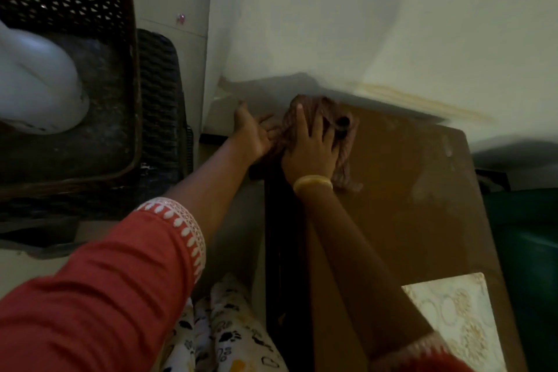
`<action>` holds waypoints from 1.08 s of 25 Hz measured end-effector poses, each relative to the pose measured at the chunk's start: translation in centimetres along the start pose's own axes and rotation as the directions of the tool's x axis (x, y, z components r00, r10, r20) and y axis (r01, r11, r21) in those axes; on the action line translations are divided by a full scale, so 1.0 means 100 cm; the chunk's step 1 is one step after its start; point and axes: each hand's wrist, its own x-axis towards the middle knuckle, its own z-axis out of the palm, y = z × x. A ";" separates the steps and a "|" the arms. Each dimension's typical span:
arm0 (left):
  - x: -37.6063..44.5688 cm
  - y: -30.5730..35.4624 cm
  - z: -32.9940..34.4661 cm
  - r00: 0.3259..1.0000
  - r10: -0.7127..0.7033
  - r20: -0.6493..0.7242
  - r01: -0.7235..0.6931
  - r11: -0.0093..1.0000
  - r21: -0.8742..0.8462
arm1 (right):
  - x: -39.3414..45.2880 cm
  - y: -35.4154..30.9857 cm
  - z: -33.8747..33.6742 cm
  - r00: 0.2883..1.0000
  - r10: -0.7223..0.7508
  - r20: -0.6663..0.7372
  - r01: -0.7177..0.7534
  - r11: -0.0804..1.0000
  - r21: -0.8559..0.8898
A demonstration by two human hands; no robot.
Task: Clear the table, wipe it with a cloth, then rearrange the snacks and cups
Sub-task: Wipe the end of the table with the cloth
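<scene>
Right hand (312,145) lies flat with fingers spread, pressing down on the cloth (324,127) at the far corner of the brown bench (407,190), right up against the wall (332,24). A yellow bangle (312,183) sits on that wrist. Left hand (250,133) is just beside it, off the bench edge, palm open and cupped, fingers touching the bunched end of the cloth that spills over the edge. Something small, dark and round (342,122) shows just beyond the right fingertips, on the cloth; too blurred to name. Well behind the right hand, a patterned mat (453,311) lies on the near bench corner. Far out from the left hand stands a dark basket (99,39).
</scene>
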 end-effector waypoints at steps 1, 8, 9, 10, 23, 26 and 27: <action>0.001 0.001 0.002 0.999 0.036 -0.028 -0.036 0.999 0.016 | 0.022 -0.004 -0.003 0.999 -0.034 -0.011 0.034 0.999 -0.013; 0.006 -0.011 0.015 0.950 0.299 0.092 -0.248 0.540 0.804 | 0.110 0.016 -0.029 0.935 -0.339 -0.102 0.336 0.941 -0.045; 0.008 -0.013 0.016 0.926 0.361 0.108 -0.246 0.361 0.899 | 0.108 0.036 -0.027 0.939 -0.309 -0.149 0.311 0.950 -0.010; 0.009 -0.015 0.018 0.895 0.417 0.160 -0.270 0.220 0.937 | 0.107 0.064 -0.024 0.943 -0.271 -0.195 0.276 0.961 -0.001; 0.048 -0.083 0.145 0.820 0.206 0.534 -0.124 -0.847 0.516 | 0.073 0.383 -0.007 0.820 0.572 -0.021 -0.570 0.820 0.057; 0.061 -0.112 0.156 0.774 0.257 0.579 -0.076 -0.869 0.489 | 0.055 0.349 -0.012 0.834 0.551 -0.025 -0.544 0.829 0.130; 0.065 -0.117 0.159 0.752 0.268 0.603 -0.073 -0.875 0.479 | 0.037 0.328 -0.007 0.865 0.500 -0.039 -0.492 0.861 0.128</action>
